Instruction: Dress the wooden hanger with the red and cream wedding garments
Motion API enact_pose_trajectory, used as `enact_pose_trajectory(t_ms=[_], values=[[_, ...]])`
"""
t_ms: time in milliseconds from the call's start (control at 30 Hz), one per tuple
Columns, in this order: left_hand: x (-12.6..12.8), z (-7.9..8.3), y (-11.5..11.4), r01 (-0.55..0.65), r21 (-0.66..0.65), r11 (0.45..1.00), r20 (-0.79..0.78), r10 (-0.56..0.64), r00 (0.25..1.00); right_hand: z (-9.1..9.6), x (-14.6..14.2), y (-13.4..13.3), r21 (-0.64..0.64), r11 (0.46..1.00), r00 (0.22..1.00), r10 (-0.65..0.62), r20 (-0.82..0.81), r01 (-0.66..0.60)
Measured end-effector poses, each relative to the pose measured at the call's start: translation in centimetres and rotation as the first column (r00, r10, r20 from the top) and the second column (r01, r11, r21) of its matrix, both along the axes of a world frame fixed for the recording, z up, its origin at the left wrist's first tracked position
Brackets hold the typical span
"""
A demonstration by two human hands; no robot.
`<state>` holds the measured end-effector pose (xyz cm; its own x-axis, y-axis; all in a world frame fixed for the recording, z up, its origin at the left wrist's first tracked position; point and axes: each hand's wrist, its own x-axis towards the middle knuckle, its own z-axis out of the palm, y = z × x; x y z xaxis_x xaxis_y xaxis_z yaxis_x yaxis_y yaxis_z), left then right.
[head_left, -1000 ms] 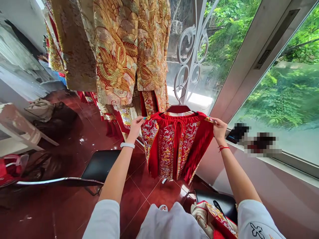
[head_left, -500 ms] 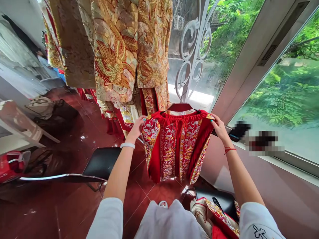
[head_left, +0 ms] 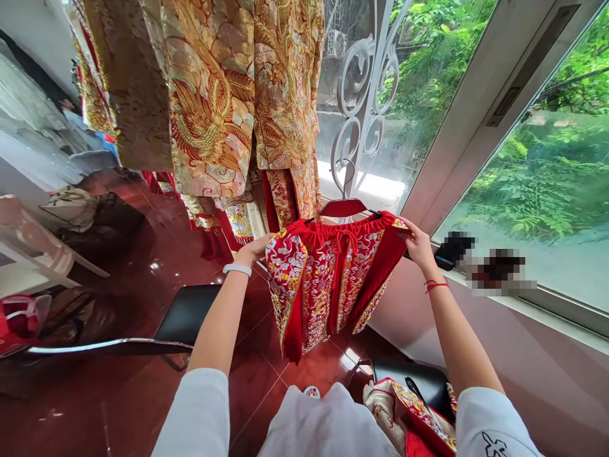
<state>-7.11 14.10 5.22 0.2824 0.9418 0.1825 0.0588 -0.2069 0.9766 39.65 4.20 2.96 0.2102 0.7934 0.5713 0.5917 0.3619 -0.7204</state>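
A red skirt (head_left: 328, 279) embroidered in gold and silver hangs by its waistband from a dark red hanger (head_left: 343, 207). My left hand (head_left: 252, 251) grips the left end of the waistband, fingers closed on the cloth. My right hand (head_left: 419, 244) pinches the right end of the waistband. The skirt hangs in the air between both hands, above the red floor.
Gold and red embroidered robes (head_left: 214, 95) hang close behind the skirt. A black chair (head_left: 185, 314) stands below left, another black seat (head_left: 419, 381) with a folded red garment (head_left: 419, 419) below right. A window ledge (head_left: 523, 304) runs along the right.
My left hand has dropped lower on the waistband, so the skirt's left side sags and its hem hangs lower. The right hand keeps its hold.
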Motion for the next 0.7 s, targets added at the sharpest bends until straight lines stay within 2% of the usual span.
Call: enact_pose_trajectory(t_ms=[33,100,133,200,267,333,400,467,533,600,700], values=[[0.0,0.6,-0.1,-0.038,0.003,0.999,-0.024,0.038,0.999,0.2,0.2,-0.1,-0.003,1.000,0.999,-0.011,0.033,0.011],[0.0,2.0,-0.6,-0.204,0.087,0.975,-0.044,0.209,0.977,0.4,0.9,-0.3,-0.023,0.999,0.995,-0.020,0.099,0.022],[-0.1,2.7,-1.2,-0.308,0.172,0.936,-0.033,0.318,0.948,0.6,1.3,-0.3,-0.038,0.999,0.992,-0.019,0.123,0.024],[0.0,3.9,-2.8,-0.458,0.371,0.808,-0.015,0.498,0.867,0.8,2.1,-0.3,-0.072,0.997,0.990,-0.010,0.142,0.020],[0.2,4.1,-4.9,-0.489,0.531,0.692,-0.024,0.589,0.808,0.9,2.9,-0.2,-0.105,0.994,0.991,0.015,0.131,-0.002],[0.5,3.1,-7.1,-0.498,0.609,0.617,-0.037,0.649,0.760,1.1,3.3,-0.2,-0.134,0.990,0.992,0.053,0.119,-0.037],[0.9,1.2,-9.0,-0.510,0.614,0.603,-0.053,0.676,0.735,1.2,3.6,-0.3,-0.147,0.987,0.990,0.081,0.116,-0.063],[1.1,-0.8,-10.1,-0.501,0.590,0.633,-0.073,0.661,0.747,1.4,3.9,-0.3,-0.157,0.985,0.988,0.098,0.122,-0.078],[1.0,-2.2,-10.1,-0.469,0.577,0.669,-0.089,0.622,0.778,1.7,4.1,-0.3,-0.182,0.978,0.985,0.124,0.124,-0.100],[0.8,-2.8,-9.3,-0.447,0.572,0.688,-0.085,0.592,0.802,1.8,4.1,0.0,-0.209,0.969,0.982,0.154,0.106,-0.129],[1.0,-2.7,-7.6,-0.497,0.550,0.672,-0.043,0.616,0.786,1.3,3.6,0.7,-0.175,0.977,0.990,0.132,0.048,-0.122]])
